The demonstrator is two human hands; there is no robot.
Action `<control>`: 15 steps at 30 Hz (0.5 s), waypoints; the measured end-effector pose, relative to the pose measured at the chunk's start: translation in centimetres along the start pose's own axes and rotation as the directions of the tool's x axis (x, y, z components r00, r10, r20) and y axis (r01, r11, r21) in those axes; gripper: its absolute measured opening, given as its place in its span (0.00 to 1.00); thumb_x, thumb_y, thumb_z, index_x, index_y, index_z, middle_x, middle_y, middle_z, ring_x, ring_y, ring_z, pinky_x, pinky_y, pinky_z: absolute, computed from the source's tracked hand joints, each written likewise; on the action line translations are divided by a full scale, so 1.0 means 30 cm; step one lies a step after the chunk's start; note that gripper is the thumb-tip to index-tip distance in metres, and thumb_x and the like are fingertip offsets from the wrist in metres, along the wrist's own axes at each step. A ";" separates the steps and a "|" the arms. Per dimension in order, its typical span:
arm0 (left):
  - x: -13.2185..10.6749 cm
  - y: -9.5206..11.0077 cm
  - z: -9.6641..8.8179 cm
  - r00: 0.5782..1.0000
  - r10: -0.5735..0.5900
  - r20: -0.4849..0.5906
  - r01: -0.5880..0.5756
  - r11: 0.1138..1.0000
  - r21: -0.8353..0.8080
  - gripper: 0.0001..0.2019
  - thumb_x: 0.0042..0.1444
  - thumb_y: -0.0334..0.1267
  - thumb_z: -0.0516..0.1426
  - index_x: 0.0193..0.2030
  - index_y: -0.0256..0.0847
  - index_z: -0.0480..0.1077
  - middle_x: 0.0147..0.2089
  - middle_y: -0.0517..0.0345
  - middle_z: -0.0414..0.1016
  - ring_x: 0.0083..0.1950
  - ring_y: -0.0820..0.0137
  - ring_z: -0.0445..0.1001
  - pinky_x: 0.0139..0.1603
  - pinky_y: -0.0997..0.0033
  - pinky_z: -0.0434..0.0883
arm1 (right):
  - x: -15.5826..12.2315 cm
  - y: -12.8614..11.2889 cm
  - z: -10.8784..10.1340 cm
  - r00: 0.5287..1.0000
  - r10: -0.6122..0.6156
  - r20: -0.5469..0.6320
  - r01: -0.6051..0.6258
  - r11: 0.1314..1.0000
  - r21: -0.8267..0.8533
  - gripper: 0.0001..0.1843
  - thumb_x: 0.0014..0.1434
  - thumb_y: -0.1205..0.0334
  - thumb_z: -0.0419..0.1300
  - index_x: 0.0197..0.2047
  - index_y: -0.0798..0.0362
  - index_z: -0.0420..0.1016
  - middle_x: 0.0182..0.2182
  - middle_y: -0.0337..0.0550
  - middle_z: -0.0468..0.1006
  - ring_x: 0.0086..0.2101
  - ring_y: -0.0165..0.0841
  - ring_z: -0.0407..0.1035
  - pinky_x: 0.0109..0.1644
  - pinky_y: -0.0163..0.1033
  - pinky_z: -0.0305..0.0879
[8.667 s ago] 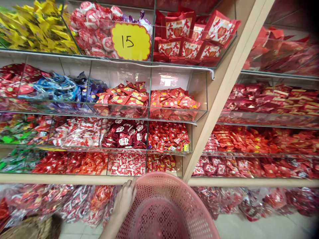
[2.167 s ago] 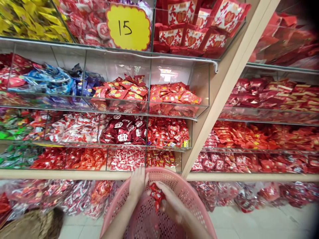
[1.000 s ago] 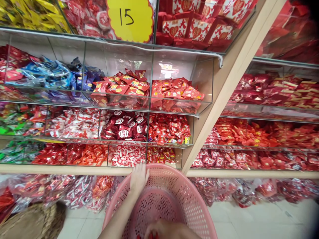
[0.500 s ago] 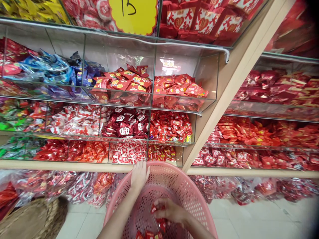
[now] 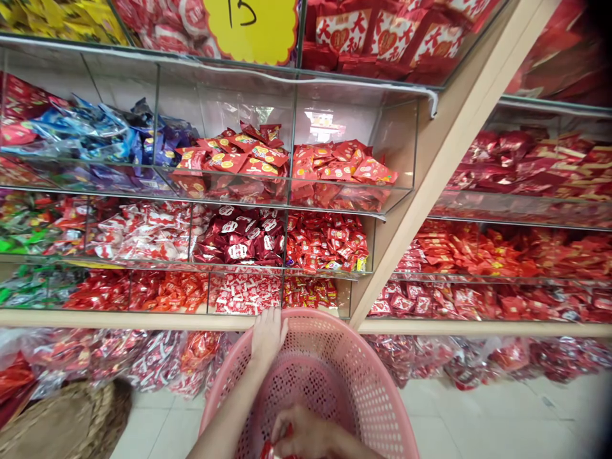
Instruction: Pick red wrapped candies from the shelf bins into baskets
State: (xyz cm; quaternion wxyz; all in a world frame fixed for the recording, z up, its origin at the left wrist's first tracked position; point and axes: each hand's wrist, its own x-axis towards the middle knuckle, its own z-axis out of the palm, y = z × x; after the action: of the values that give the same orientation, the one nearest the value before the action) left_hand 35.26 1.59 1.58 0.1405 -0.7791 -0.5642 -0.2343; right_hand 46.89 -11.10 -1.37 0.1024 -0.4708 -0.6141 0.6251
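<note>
A pink perforated plastic basket (image 5: 382, 382) stands against the front of the shelves. My left hand (image 5: 268, 338) is closed over its far rim, fingers hooked on the edge. Down inside the basket, my right hand (image 5: 308, 430) is curled, with red wrapper showing between its fingers. Under and beside that hand lie red-wrapped candies (image 5: 268, 450), partly cut off by the lower picture edge. The palm of the right hand is hidden, so how many candies it holds cannot be seen.
Clear-fronted shelf bins hold wrapped sweets, among them maroon packets (image 5: 239, 239) and small red candies (image 5: 329, 242). A slanted wooden divider (image 5: 454, 159) rises to the right. Bagged sweets (image 5: 157, 360) lie beneath the shelf; a woven basket (image 5: 67, 421) sits at lower left.
My right hand has moved down and slightly left inside the basket, towards the candies near the lower picture edge. My left hand stays on the rim.
</note>
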 end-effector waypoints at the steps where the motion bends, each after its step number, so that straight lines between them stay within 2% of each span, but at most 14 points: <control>1: 0.000 0.001 -0.002 1.000 -0.002 0.005 0.001 1.000 0.006 0.16 0.60 0.41 0.42 0.45 0.36 0.65 0.40 0.50 0.69 0.42 0.64 0.64 0.43 0.63 0.62 | 0.001 0.004 0.006 0.999 0.022 0.043 -0.023 1.000 0.005 0.13 0.38 0.70 0.63 0.32 0.54 0.76 0.26 0.34 0.73 0.27 0.23 0.62 0.29 0.28 0.56; 4: 0.001 0.000 -0.005 1.000 -0.002 0.015 0.002 1.000 0.006 0.16 0.60 0.42 0.43 0.45 0.37 0.66 0.40 0.50 0.69 0.42 0.64 0.64 0.43 0.63 0.62 | -0.004 0.003 -0.003 0.995 0.060 0.077 -0.067 0.994 0.092 0.21 0.36 0.66 0.66 0.38 0.50 0.75 0.29 0.34 0.74 0.25 0.23 0.62 0.26 0.28 0.56; 7: 0.000 -0.002 -0.002 1.000 0.000 0.007 0.001 1.000 -0.022 0.16 0.60 0.42 0.43 0.45 0.37 0.66 0.40 0.50 0.69 0.42 0.64 0.64 0.42 0.63 0.62 | -0.009 -0.023 -0.046 0.997 0.079 -0.011 -0.072 0.954 0.292 0.17 0.41 0.55 0.66 0.35 0.53 0.74 0.25 0.34 0.71 0.19 0.22 0.60 0.22 0.29 0.56; 9: 0.000 -0.004 0.000 1.000 -0.001 0.003 0.002 1.000 -0.031 0.16 0.60 0.41 0.43 0.45 0.37 0.66 0.40 0.49 0.69 0.42 0.64 0.64 0.42 0.62 0.62 | -0.014 -0.050 -0.081 0.994 0.099 -0.039 -0.068 0.870 0.489 0.18 0.45 0.48 0.63 0.32 0.54 0.73 0.24 0.35 0.70 0.19 0.22 0.60 0.22 0.29 0.56; 11: 0.000 -0.003 -0.001 1.000 -0.002 0.007 0.002 1.000 -0.031 0.16 0.60 0.41 0.42 0.44 0.37 0.66 0.40 0.49 0.69 0.42 0.64 0.64 0.43 0.62 0.62 | -0.022 -0.076 -0.109 0.994 0.099 -0.048 -0.041 0.738 0.673 0.20 0.46 0.46 0.62 0.33 0.55 0.72 0.26 0.36 0.72 0.22 0.22 0.63 0.25 0.29 0.60; 13: 0.000 -0.003 -0.005 1.000 0.001 0.015 0.000 1.000 -0.025 0.16 0.60 0.41 0.43 0.44 0.37 0.66 0.39 0.50 0.69 0.42 0.64 0.64 0.43 0.63 0.61 | -0.032 -0.091 -0.124 0.996 0.075 -0.057 -0.001 0.617 0.787 0.19 0.47 0.48 0.62 0.35 0.55 0.72 0.29 0.37 0.73 0.27 0.24 0.67 0.32 0.31 0.64; 15: 0.000 -0.001 -0.011 1.000 0.004 0.026 -0.003 1.000 -0.015 0.15 0.60 0.41 0.42 0.43 0.37 0.66 0.39 0.50 0.69 0.42 0.64 0.64 0.43 0.63 0.61 | -0.040 -0.092 -0.128 0.996 0.045 -0.078 0.042 0.539 0.841 0.16 0.47 0.53 0.64 0.36 0.54 0.72 0.32 0.38 0.74 0.32 0.25 0.69 0.39 0.35 0.66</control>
State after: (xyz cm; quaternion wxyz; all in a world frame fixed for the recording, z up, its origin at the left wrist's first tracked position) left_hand 35.15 1.46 1.85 0.1278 -0.7841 -0.5629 -0.2280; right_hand 49.01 -8.75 2.33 0.3429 -0.3922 -0.2329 0.8212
